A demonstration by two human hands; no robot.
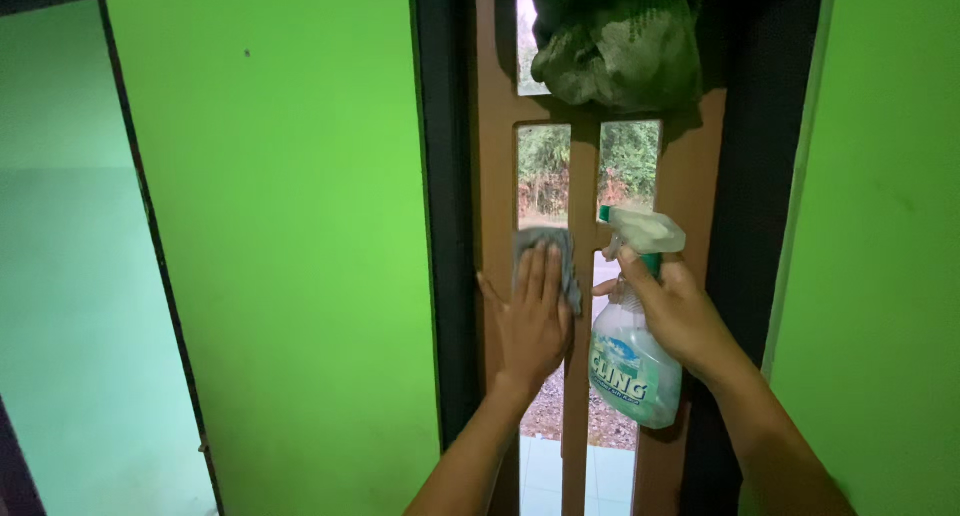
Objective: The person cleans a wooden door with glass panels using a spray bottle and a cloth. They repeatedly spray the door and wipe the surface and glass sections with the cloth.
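My left hand (533,321) presses a grey cloth (545,244) flat against a glass pane of a brown wooden window frame (495,176). The fingers are spread over the cloth. My right hand (680,311) grips the neck of a clear spray bottle (628,366) with pale liquid, a white trigger head and a green nozzle tip. The nozzle points left toward the glass, close beside the cloth. The bottle hangs in front of the frame's middle bar.
Bright green walls (290,226) flank the window on both sides, with dark jambs (445,176) at the frame. A bundled greenish curtain (620,41) hangs knotted at the top of the window. A pale teal doorway opening (70,276) lies at far left. Trees show through the panes.
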